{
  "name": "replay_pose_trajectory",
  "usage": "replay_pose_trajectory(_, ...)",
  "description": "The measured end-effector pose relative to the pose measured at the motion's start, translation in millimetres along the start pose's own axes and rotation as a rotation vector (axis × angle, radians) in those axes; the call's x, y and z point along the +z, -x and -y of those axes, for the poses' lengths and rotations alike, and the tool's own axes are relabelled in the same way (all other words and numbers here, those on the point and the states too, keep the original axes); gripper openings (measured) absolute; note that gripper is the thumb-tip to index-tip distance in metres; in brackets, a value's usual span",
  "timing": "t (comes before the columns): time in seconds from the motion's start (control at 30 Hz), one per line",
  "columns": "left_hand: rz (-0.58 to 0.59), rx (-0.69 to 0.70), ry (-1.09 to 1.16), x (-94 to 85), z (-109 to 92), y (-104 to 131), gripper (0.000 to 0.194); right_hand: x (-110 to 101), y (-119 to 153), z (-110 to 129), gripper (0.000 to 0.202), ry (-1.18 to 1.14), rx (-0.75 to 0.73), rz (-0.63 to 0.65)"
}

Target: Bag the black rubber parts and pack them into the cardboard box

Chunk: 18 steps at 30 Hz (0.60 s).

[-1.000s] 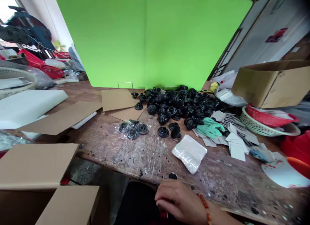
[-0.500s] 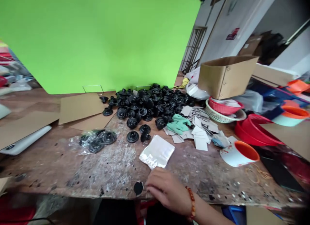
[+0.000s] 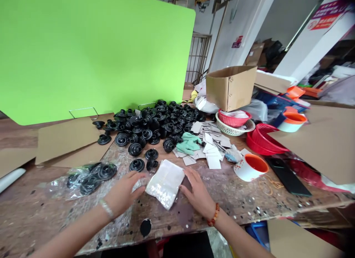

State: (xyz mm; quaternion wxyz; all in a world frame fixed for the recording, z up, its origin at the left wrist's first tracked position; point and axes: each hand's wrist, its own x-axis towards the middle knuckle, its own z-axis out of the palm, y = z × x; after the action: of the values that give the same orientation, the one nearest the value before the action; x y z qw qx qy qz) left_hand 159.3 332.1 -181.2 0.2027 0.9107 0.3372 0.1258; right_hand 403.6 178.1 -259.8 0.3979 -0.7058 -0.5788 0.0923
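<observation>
A stack of clear, whitish plastic bags [image 3: 165, 182] lies flat near the front of the table, between both hands. My left hand [image 3: 124, 193], with a pale band at the wrist, is beside the stack's left edge, its thumb and fingers apart and nothing in it. At the right edge is my right hand [image 3: 198, 193], thumb and fingers spread, the fingertips at or touching the bags. Just behind the stack lie a few loose black round stepped parts [image 3: 137, 164]. Left of my left hand, several similar black parts sit in clear plastic bags [image 3: 88, 178].
A big heap of black round parts [image 3: 155, 124] stands before a green board [image 3: 91, 54]. To the right are a green glove [image 3: 188, 143], white cards [image 3: 213, 160], a tape roll [image 3: 251, 167], a phone [image 3: 288, 176], baskets [image 3: 234, 129] and a cardboard box [image 3: 231, 87].
My left hand has come into view left of the bags. My right hand has moved from in front of the stack to its right edge, fingers spreading. The view has turned right.
</observation>
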Motion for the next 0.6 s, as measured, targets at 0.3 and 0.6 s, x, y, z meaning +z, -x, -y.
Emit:
replay_pose_trajectory(0.3, -0.161, -0.118, 0.045, 92.2, -49.2, -2.2, 0.035, 18.6, -13.0, -12.5, 0.066, -0.003, 0.088, 0.189)
replay_pose_trajectory(0.6, -0.485, -0.165, -0.486, 20.6, 22.0, -5.9, 0.034, 17.4, -13.5, -39.0, 0.066, 0.091, 0.023, 0.264)
